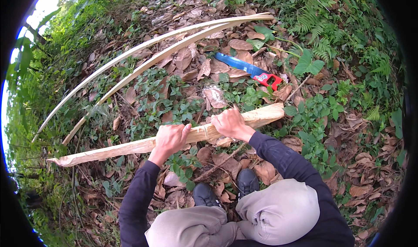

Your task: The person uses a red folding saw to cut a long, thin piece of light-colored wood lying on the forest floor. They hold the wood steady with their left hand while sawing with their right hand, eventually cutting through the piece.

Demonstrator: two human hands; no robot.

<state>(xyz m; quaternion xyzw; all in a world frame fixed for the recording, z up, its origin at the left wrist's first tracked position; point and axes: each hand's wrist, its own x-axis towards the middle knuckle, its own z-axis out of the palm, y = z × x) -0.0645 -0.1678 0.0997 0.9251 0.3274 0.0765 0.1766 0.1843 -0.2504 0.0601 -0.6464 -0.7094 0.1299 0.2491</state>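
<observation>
A long, pale piece of rough-hewn wood point(117, 151) lies crosswise in front of my knees, its right end thicker and higher in the view, its left end narrow and jagged. My left hand point(170, 139) is closed over it left of the middle, thumb pointing right. Closer to the thick end, my right hand point(228, 123) grips it from above. Between the two hands, a dark line or crack crosses the wood. The undersides of both grips are hidden.
Beyond the wood, a handsaw point(266, 78) with a blue blade and red handle rests on dry leaves. Two long pale wooden strips point(143, 68) lie curving across the upper left. My dark shoes point(248, 181) stand among leaves and twigs; green plants point(311, 25) grow at the right.
</observation>
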